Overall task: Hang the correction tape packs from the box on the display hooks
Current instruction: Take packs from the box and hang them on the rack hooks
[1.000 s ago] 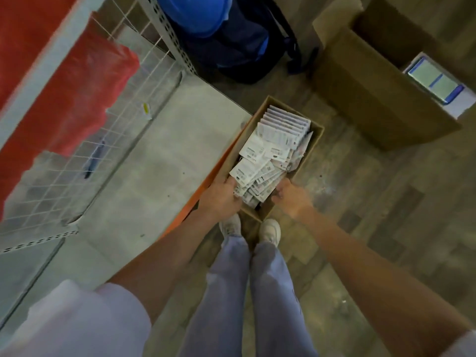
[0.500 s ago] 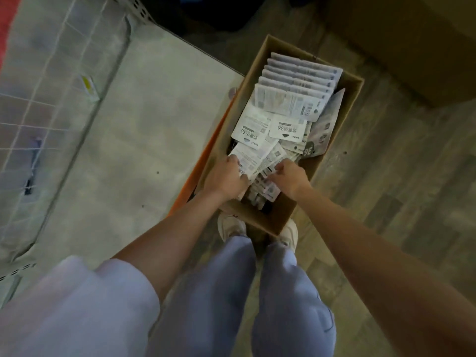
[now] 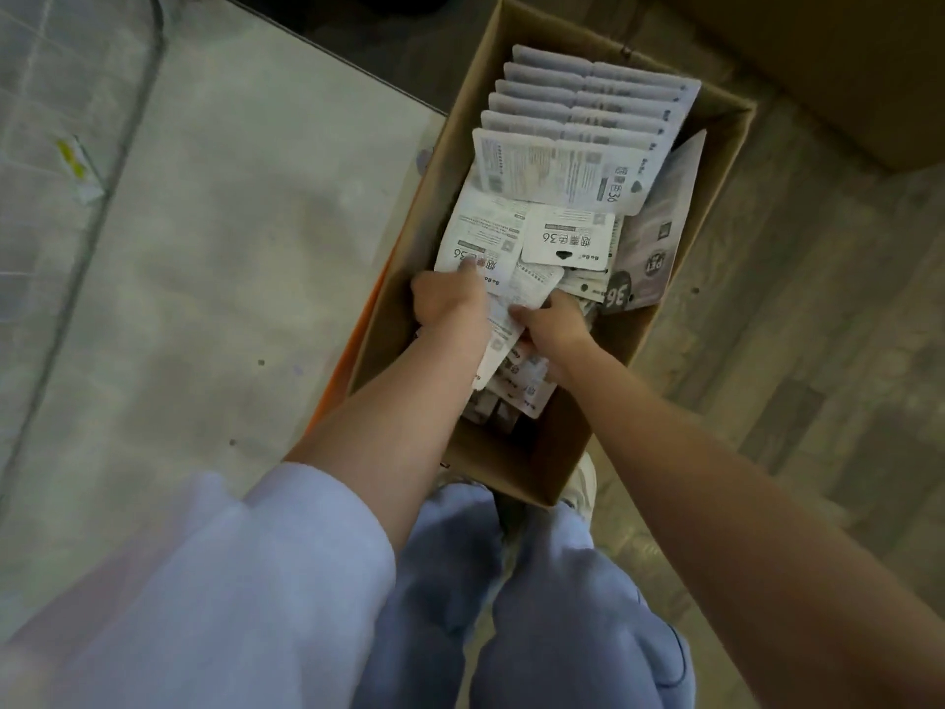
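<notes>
Correction tape packs (image 3: 557, 171) lie loose and in a neat row inside a cardboard box (image 3: 716, 161) on the floor. Both hands, left hand (image 3: 450, 304) and right hand (image 3: 552, 324), grip a bundle of packs at the near end; squaring the hang holes first should ease hooking.

Floor (image 3: 797, 350): wood-grain planks in grey-brown tones, right side of view. Low grey platform (image 3: 245, 258): speckled surface, orange edge (image 3: 358, 345) along its right side. Wire grid panel (image 3: 46, 120): upper left, blurred, with a small yellow-and-white tag (image 3: 76, 168) on it. Second cardboard carton (image 3: 844, 58): upper right corner, partly cut off by the frame.
</notes>
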{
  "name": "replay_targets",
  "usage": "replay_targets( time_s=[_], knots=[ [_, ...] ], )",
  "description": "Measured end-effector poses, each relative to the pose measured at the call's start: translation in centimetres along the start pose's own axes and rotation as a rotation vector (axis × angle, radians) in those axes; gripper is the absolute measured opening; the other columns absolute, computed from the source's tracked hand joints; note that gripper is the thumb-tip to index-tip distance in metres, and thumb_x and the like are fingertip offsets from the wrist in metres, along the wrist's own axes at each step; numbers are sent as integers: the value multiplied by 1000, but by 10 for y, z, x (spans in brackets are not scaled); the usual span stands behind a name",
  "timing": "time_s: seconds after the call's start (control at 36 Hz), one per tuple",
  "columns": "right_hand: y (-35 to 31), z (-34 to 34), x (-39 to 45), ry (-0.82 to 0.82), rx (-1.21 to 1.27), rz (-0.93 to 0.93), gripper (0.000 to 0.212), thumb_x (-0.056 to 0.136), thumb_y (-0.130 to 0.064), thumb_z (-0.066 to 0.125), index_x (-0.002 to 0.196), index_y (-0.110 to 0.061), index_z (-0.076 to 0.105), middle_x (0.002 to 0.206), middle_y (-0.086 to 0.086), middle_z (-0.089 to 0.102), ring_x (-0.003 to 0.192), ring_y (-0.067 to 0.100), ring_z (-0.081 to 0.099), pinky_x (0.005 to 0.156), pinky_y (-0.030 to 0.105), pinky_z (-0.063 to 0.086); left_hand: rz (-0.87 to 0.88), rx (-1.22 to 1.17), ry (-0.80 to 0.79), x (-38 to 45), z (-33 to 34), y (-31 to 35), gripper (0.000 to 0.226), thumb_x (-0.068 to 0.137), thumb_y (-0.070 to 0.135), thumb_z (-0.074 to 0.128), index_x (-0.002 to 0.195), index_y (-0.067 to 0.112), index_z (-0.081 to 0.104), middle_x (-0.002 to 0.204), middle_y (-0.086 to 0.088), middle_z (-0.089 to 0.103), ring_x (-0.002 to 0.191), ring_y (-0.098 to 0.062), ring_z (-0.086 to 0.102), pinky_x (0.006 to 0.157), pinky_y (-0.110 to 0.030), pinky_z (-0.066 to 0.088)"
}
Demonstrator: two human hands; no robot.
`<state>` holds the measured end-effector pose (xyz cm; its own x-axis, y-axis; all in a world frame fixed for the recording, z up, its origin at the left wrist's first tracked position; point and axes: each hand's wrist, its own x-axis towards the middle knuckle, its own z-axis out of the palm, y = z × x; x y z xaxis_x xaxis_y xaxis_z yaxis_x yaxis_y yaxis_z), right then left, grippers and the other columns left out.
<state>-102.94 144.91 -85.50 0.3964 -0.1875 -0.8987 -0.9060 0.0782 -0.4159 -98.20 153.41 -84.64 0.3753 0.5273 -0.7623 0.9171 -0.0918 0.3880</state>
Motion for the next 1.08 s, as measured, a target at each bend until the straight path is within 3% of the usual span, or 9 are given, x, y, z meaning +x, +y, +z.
replay_targets(
  time_s=[0.14,0.25,0.36,0.47,0.69,0.78,0.86,0.97,1.08],
  knots=[
    [7,-13,-25,-42,-40,14,28,95,-8,55,122,-13,51,120,8,63,105,27,64,79,34,55,-132,0,-73,-19,-20,-2,41,87,20,71,117,0,52,115,-12,63,96,-26,61,71,-28,42],
    [6,-16,-51,-27,-26,32,31,95,-5,53,126,-10,51,125,8,61,108,25,61,78,31,54,-203,-3,-125,-37,-44,0,29,84,14,72,107,0,62,107,-10,68,77,-23,61,70,-34,50],
    [0,-18,-77,15,-74,51,29,96,-7,51,125,-10,52,124,6,60,99,21,59,72,28,52,-161,5,-127,-57,-72,1,12,85,4,64,96,1,65,76,-8,64,59,-18,57,58,-30,49],
    [-6,-21,-104,54,-99,85,30,97,-11,48,127,-12,48,120,5,61,99,22,58,74,31,49,-134,24,-135,-76,-104,5,12,86,-3,58,76,5,57,71,-8,62,62,-19,63,66,-30,55],
    [-26,-29,-168,19,-54,85,31,100,-9,35,129,-13,45,115,1,58,97,21,58,83,38,53,-148,125,-407,-127,-166,14,25,84,-15,50,90,8,57,111,-12,63,81,-19,61,65,-23,51],
    [-37,-30,-192,-30,-14,97,35,100,-7,33,131,-12,47,121,3,60,102,24,60,75,37,53,-122,148,-508,-154,-184,21,34,83,-18,47,86,14,55,111,-7,62,95,-21,59,66,-25,51],
    [-52,-32,-216,-41,-24,78,34,100,-10,31,131,-12,44,118,0,60,98,21,59,61,31,50,-81,161,-553,-177,-201,28,36,84,-18,48,90,16,55,107,-2,64,88,-15,59,65,-23,52],
    [-73,-39,-246,-34,39,56,32,101,-21,35,132,-16,41,118,2,61,102,24,61,81,43,53,-54,165,-603,-208,-222,42,35,85,-16,52,95,18,53,102,1,62,88,-14,60,55,-18,53],
    [-91,-51,-276,-65,128,-6,40,97,-33,51,135,-20,44,121,2,63,107,26,62,90,50,52,-4,193,-623,-238,-241,58,42,85,-13,55,114,15,42,120,-3,59,104,-21,57,52,-19,49]
  ],
)
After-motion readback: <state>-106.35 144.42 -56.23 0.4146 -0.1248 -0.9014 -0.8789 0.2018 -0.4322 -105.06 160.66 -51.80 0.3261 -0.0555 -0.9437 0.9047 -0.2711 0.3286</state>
